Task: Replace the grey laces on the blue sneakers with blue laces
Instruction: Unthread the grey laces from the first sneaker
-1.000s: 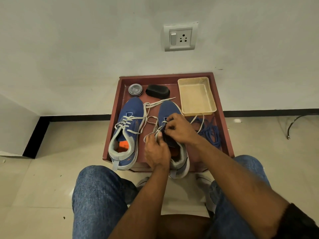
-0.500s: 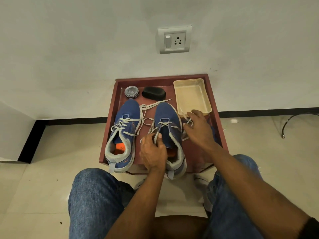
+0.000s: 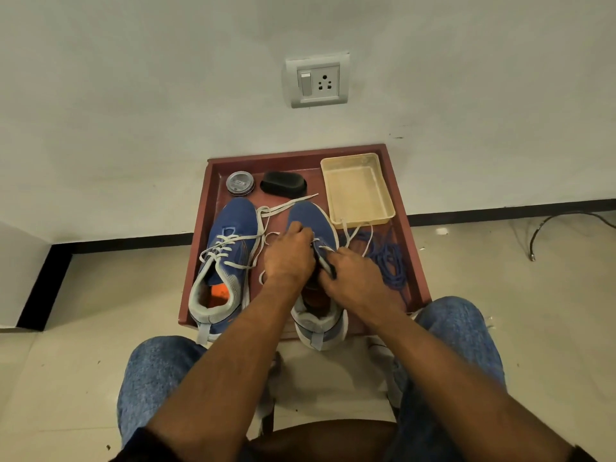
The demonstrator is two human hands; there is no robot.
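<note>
Two blue sneakers stand side by side in a red tray [image 3: 199, 235]. The left sneaker [image 3: 230, 261] is laced loosely with grey laces. On the right sneaker [image 3: 311, 216], both hands work at the lacing. My left hand [image 3: 290, 256] curls over the eyelets and pinches the grey lace [image 3: 283, 206], whose loose ends trail toward the toes. My right hand [image 3: 351, 280] grips the dark tongue of that shoe beside a crossing of lace. The blue laces [image 3: 391, 265] lie in a heap on the tray to the right of the shoe.
A beige plastic tray [image 3: 358, 191] sits at the back right of the red tray, with a round polish tin [image 3: 240, 183] and a black brush [image 3: 283, 184] at the back left. A wall socket [image 3: 316, 80] is above. A black cable [image 3: 550, 225] lies on the floor at right.
My right hand came back from the right side of the shoe to its tongue. My left hand moved forward from the shoe's collar onto the lacing.
</note>
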